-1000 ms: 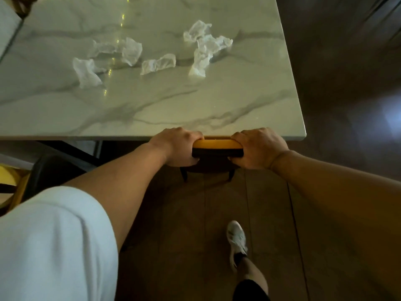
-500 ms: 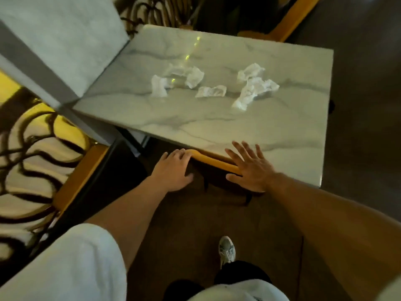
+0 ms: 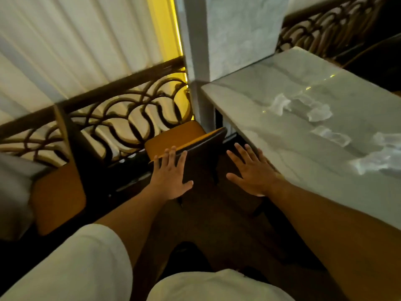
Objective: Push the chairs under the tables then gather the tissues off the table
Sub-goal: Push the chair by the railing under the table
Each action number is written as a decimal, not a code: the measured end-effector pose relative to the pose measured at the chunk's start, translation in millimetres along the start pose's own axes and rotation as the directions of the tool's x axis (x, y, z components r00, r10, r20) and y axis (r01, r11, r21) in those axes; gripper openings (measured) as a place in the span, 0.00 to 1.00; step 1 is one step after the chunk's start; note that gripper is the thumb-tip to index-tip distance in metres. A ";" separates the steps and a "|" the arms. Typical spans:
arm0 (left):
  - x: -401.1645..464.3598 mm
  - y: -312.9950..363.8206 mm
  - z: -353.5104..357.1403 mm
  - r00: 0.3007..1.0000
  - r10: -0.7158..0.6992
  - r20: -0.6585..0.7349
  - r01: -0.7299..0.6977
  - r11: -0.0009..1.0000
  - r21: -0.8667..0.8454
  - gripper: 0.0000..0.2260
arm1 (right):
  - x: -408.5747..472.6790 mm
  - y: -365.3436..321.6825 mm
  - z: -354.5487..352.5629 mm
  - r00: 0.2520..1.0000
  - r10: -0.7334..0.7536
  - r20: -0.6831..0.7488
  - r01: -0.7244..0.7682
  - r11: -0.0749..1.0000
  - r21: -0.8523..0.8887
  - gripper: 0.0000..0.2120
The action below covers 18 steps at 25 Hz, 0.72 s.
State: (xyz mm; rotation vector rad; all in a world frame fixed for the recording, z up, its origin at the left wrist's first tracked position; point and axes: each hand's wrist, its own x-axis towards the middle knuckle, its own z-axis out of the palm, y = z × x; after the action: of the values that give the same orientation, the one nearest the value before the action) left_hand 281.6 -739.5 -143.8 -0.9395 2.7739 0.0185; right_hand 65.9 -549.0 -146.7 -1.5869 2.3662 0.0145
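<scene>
The chair [image 3: 186,140], yellow seat and dark back, sits just ahead of the left hand [image 3: 171,177], tucked at the end of the marble bench [image 3: 271,118] and up against the white pillar [image 3: 227,40]. That left hand is spread wide, fingers straight, fingertips [image 3: 167,152] lying over the top edge of the chair's back; whether they actually press on it, I cannot tell. The right hand [image 3: 252,172] is just beside it, also wide and flat, fingers fanned, holding nothing, hovering over the dark floor [image 3: 217,224] right along the near edge of the bench. The two hands are near each other, with the chair's dark back showing between them.

Out beyond the right hand, on the bench top, lie the tissues [image 3: 303,109], crumpled white scraps, blurred by the camera's swing: a cluster further off, one small piece [image 3: 331,135] nearer, and a bigger wad [image 3: 382,159] off to the far right of that hand. None is touched by either hand.

To the left of the left hand there is a second yellow seat [image 3: 58,196], and beyond both runs a dark scrollwork railing [image 3: 121,114] with pale curtains [image 3: 76,40] behind it. White sleeves [image 3: 71,263] fill the near foreground.
</scene>
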 end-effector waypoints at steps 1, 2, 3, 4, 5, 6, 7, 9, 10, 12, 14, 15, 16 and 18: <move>-2.6 -9.3 4.6 0.999 -0.036 0.023 0.037 0.999 -0.019 0.48 | 14.8 -11.4 -1.2 0.999 -0.043 0.007 0.043 0.999 -0.014 0.37; -2.8 -16.8 8.3 0.997 -0.062 0.045 0.064 0.997 -0.038 0.49 | 28.5 -21.1 -3.3 0.997 -0.082 0.016 0.082 0.996 -0.028 0.37; -1.9 -25.0 11.6 0.994 -0.090 0.062 0.093 0.994 -0.059 0.50 | 45.3 -30.7 -5.1 0.992 -0.124 0.034 0.126 0.991 -0.039 0.38; 1.6 -33.0 15.3 0.992 -0.112 0.058 0.116 0.990 -0.079 0.52 | 63.4 -38.4 -7.3 0.986 -0.162 0.045 0.164 0.985 -0.046 0.38; 7.3 -41.1 19.6 0.991 -0.129 0.041 0.133 0.986 -0.097 0.52 | 82.5 -44.8 -10.9 0.980 -0.194 0.052 0.196 0.979 -0.051 0.39; 16.0 -49.1 24.0 0.990 -0.137 0.034 0.140 0.984 -0.109 0.53 | 102.4 -51.2 -15.3 0.974 -0.218 0.058 0.221 0.973 -0.061 0.41; 27.4 -56.6 26.9 0.990 -0.134 0.047 0.139 0.984 -0.114 0.53 | 123.2 -56.0 -19.3 0.971 -0.229 0.062 0.234 0.969 -0.080 0.44; 61.2 -69.4 31.5 0.984 -0.089 0.155 0.108 0.987 -0.122 0.53 | 164.3 -59.1 -24.8 0.973 -0.209 0.101 0.221 0.967 -0.125 0.50; 77.6 -72.0 33.3 0.973 -0.053 0.224 0.084 0.988 -0.131 0.52 | 181.9 -57.7 -24.4 0.973 -0.183 0.140 0.204 0.967 -0.155 0.52; 109.2 -75.8 36.6 0.950 0.011 0.312 0.049 0.982 -0.185 0.46 | 217.7 -59.8 -18.5 0.958 -0.122 0.259 0.191 0.946 -0.263 0.50; 131.7 -82.1 40.0 0.941 0.063 0.334 0.040 0.956 -0.291 0.36 | 244.7 -66.1 -10.0 0.929 -0.079 0.362 0.210 0.917 -0.340 0.36; 137.8 -84.5 42.0 0.936 0.092 0.341 0.023 0.947 -0.319 0.33 | 253.6 -66.2 -4.1 0.919 -0.069 0.388 0.215 0.913 -0.346 0.28; 142.9 -87.0 41.6 0.928 0.122 0.353 0.003 0.943 -0.332 0.32 | 260.3 -64.2 -0.8 0.912 -0.072 0.404 0.223 0.914 -0.340 0.23; 148.0 -93.3 39.5 0.904 0.149 0.400 0.016 0.925 -0.381 0.32 | 267.3 -59.0 0.7 0.887 -0.095 0.452 0.241 0.930 -0.278 0.21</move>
State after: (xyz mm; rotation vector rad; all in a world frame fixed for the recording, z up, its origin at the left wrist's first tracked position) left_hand 231.1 -899.4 -207.5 -0.7954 2.4254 0.7061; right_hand 25.9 -813.7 -203.9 -1.7126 1.9390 0.6875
